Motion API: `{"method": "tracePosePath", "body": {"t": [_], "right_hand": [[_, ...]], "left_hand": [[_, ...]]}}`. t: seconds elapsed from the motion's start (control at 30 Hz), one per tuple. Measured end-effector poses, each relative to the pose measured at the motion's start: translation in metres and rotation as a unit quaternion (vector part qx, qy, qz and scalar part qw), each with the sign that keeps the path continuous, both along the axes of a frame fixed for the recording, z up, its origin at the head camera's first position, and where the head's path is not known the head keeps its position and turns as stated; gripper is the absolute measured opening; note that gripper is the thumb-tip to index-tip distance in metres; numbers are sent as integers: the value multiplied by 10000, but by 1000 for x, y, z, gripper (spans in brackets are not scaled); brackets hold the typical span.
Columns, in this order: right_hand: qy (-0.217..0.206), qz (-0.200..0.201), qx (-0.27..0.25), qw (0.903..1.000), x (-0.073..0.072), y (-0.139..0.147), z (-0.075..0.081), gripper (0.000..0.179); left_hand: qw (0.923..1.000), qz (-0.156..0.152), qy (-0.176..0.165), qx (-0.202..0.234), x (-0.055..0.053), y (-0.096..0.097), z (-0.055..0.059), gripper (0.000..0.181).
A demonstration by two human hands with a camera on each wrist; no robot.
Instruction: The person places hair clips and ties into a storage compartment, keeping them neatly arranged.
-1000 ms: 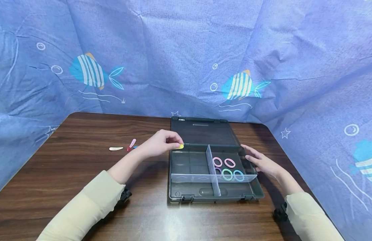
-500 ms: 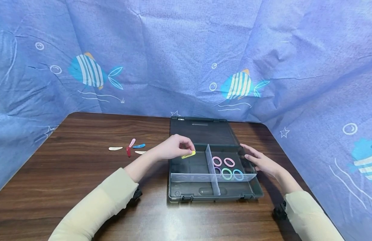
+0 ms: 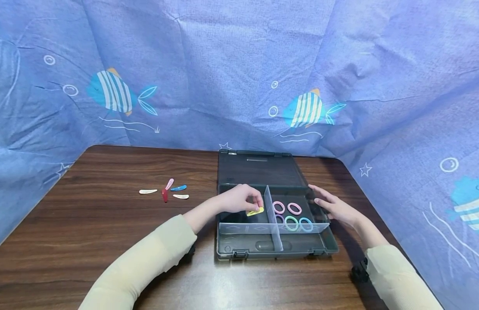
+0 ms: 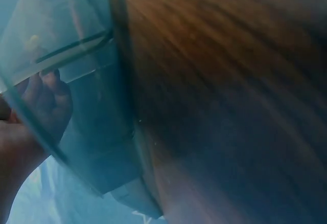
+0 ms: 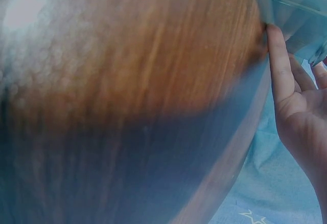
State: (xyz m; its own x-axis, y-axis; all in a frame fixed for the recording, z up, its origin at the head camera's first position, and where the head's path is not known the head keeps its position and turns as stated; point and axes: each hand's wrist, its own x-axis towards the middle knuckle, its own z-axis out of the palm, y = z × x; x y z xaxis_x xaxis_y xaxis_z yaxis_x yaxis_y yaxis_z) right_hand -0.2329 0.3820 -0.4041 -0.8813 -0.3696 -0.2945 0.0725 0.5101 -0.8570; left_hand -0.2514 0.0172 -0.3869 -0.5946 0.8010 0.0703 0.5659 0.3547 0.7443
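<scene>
My left hand pinches a yellow hair clip low inside the back-left compartment of a dark see-through box. In the left wrist view, the fingers show through the box's clear wall. My right hand rests its fingers, fairly straight, against the box's right side; the right wrist view shows a fingertip right at the wall. Several hair ties lie in the back-right compartment: two pink ones, a purple one partly behind the divider, a green one and a blue one.
Left of the box on the wooden table lie several more hair clips: pink, a red one, a blue one and two cream ones. The box's lid is folded back behind it. A patterned blue cloth hangs around the table.
My left hand has carried the yellow hair clip right and lower, from the box's left edge into the back-left compartment. The right hand stays against the box's side.
</scene>
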Motion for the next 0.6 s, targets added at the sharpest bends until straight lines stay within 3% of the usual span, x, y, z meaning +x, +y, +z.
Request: {"method": "tracePosePath", "body": {"t": [0.17, 0.4, 0.6], "right_hand": [[2, -10, 11, 10000, 0, 0, 0, 58], [-25, 0, -87, 10000, 0, 1, -1, 57], [-25, -20, -50, 10000, 0, 0, 0, 58]], "left_hand": [[9995, -252, -152, -126, -3, 8, -6, 3], [9978, -553, 50, -368, -3, 16, -8, 4], [9951, -710, -124, -675, -7, 21, -13, 4]]}}
